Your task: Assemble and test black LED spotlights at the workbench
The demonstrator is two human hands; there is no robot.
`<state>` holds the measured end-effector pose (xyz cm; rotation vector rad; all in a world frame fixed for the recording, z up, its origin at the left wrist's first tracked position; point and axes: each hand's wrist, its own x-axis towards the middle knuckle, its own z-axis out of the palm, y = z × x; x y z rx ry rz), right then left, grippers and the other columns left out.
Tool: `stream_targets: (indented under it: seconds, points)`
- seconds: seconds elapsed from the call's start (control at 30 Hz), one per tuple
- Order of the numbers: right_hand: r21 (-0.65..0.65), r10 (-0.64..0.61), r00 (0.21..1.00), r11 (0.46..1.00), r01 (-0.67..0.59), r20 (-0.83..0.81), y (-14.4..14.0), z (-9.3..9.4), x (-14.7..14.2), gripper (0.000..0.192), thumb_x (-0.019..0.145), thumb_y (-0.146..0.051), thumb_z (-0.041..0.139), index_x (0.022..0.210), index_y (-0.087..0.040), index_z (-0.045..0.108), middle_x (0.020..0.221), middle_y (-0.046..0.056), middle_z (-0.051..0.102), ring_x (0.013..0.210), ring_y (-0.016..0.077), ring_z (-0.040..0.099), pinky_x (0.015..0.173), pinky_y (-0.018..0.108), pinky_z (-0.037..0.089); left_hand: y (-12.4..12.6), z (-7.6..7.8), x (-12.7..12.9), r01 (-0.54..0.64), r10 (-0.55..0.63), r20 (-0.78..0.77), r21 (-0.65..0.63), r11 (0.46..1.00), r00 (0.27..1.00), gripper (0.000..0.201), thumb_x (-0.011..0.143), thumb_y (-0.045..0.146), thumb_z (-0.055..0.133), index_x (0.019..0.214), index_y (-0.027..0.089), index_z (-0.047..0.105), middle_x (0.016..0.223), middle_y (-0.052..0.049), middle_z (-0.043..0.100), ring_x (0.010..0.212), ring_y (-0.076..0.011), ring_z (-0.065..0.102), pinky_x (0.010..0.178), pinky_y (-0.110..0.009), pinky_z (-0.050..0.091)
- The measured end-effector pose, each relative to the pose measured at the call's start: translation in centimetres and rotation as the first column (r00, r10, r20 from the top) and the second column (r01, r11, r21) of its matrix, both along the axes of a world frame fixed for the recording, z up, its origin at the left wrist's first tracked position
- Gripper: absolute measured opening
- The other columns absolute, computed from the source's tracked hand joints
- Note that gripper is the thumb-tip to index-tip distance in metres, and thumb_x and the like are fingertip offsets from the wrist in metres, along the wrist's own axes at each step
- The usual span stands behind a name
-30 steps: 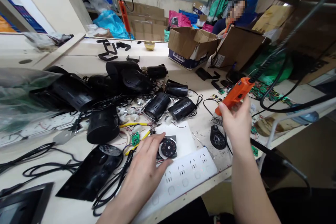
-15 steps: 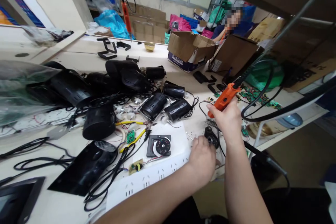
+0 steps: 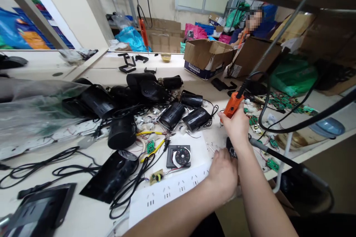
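Orange electric screwdriver (image 3: 233, 104) stands gripped in your right hand (image 3: 237, 127), near the table's (image 3: 83, 211) front edge on the right. Your left hand (image 3: 224, 172) curls just below it at that edge, against a small black round part (image 3: 230, 149); whether it grips it, you cannot tell. Beside them lies a white power strip (image 3: 169, 192).

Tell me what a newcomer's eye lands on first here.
The bright orange electric screwdriver, gripped in the right hand right of centre, stands out first. Beside it the left hand touches a small black round part at the pale workbench's front edge. Left of them sprawls a heap of black cylindrical housings.
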<state>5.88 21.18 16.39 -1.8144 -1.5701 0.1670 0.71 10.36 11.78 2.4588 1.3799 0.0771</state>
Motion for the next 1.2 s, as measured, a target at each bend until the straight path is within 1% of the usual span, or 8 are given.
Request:
stream_targets:
  seconds: [0.1, 0.2, 0.3, 0.43, 0.67, 0.9, 1.03, 1.2]
  points:
    - [0.036, 0.003, 0.999, 0.999, -0.001, -0.041, -0.3, 0.1, -0.9, 0.06, 0.068, -0.042, 0.069, 0.118, -0.015, 0.05, 0.082, 0.012, 0.069, 0.075, 0.0332, 0.066, 0.073, 0.044, 0.048, -2.1, 1.2, -2.0, -0.04, 0.035, 0.05, 0.105, 0.994, 0.998, 0.04, 0.088, 0.025, 0.058, 0.119, 0.001, 0.06, 0.12, -0.024, 0.061, 0.113, -0.0344, 0.053, 0.1, -0.047, 0.043]
    - [0.151, 0.174, 0.961, 0.978, -0.143, -0.215, -1.4, 0.4, -1.6, 0.052, 0.071, -0.037, 0.067, 0.116, -0.019, 0.048, 0.088, 0.009, 0.071, 0.082, 0.0285, 0.067, 0.079, 0.042, 0.05, -4.5, 2.5, -6.5, -0.183, 0.122, 0.296, 0.188, 0.965, 0.947, 0.03, 0.089, 0.025, 0.058, 0.116, 0.012, 0.06, 0.113, -0.014, 0.065, 0.104, -0.0287, 0.058, 0.091, -0.042, 0.05]
    - [0.251, 0.417, 0.816, 0.906, -0.34, -0.401, -2.8, 0.0, -2.1, 0.044, 0.077, -0.033, 0.065, 0.115, -0.022, 0.047, 0.092, 0.005, 0.071, 0.083, 0.0217, 0.066, 0.081, 0.038, 0.051, -6.0, 2.5, -12.0, -0.439, 0.274, 0.48, 0.275, 0.855, 0.833, 0.033, 0.092, 0.019, 0.051, 0.126, 0.017, 0.051, 0.119, -0.013, 0.062, 0.11, -0.0255, 0.057, 0.095, -0.041, 0.049]
    - [0.306, 0.56, 0.629, 0.826, -0.472, -0.539, -4.5, -1.1, -2.4, 0.039, 0.086, -0.049, 0.059, 0.112, -0.022, 0.049, 0.086, 0.002, 0.065, 0.082, 0.0199, 0.064, 0.083, 0.039, 0.051, -6.7, 0.7, -16.0, -0.568, 0.438, 0.449, 0.209, 0.796, 0.779, 0.037, 0.09, 0.026, 0.057, 0.126, 0.021, 0.048, 0.124, -0.011, 0.058, 0.117, -0.0264, 0.055, 0.098, -0.042, 0.049]
    - [0.332, 0.658, 0.453, 0.722, -0.607, -0.602, -5.8, -0.8, -2.8, 0.066, 0.085, -0.08, 0.029, 0.088, -0.024, 0.063, 0.082, 0.005, 0.063, 0.076, 0.0235, 0.06, 0.073, 0.043, 0.052, -6.1, -1.2, -14.1, -0.568, 0.47, 0.457, 0.098, 0.817, 0.755, 0.058, 0.086, 0.021, 0.057, 0.14, 0.021, 0.037, 0.139, -0.014, 0.05, 0.13, -0.0282, 0.049, 0.105, -0.045, 0.046]
    - [0.466, 0.635, 0.206, 0.716, -0.52, -0.745, -7.1, 2.6, -4.0, 0.064, 0.084, -0.075, 0.042, 0.104, -0.021, 0.067, 0.061, 0.003, 0.06, 0.046, 0.0187, 0.053, 0.038, 0.029, 0.038, -4.9, -0.3, -14.3, -0.59, 0.545, 0.337, 0.041, 0.807, 0.768, 0.051, 0.081, 0.022, 0.063, 0.13, 0.019, 0.051, 0.121, -0.013, 0.065, 0.115, -0.0326, 0.059, 0.105, -0.059, 0.035]
    - [0.473, 0.622, 0.099, 0.679, -0.561, -0.776, -8.7, 3.7, -4.3, 0.072, 0.084, -0.081, 0.029, 0.1, -0.025, 0.07, 0.058, 0.004, 0.061, 0.043, 0.0207, 0.054, 0.038, 0.032, 0.04, -4.6, 0.6, -14.6, -0.59, 0.572, 0.34, -0.056, 0.805, 0.747, 0.045, 0.078, 0.022, 0.067, 0.122, 0.019, 0.057, 0.115, -0.01, 0.067, 0.112, -0.0314, 0.058, 0.102, -0.055, 0.037]
    - [0.472, 0.594, -0.019, 0.619, -0.628, -0.804, -10.0, 4.3, -5.4, 0.059, 0.08, -0.078, 0.042, 0.098, -0.031, 0.074, 0.063, 0.004, 0.063, 0.049, 0.0229, 0.057, 0.045, 0.035, 0.044, -4.1, 1.0, -14.5, -0.584, 0.585, 0.374, -0.131, 0.801, 0.719, 0.03, 0.077, 0.021, 0.068, 0.108, 0.023, 0.064, 0.107, -0.005, 0.068, 0.104, -0.0294, 0.058, 0.094, -0.05, 0.039]
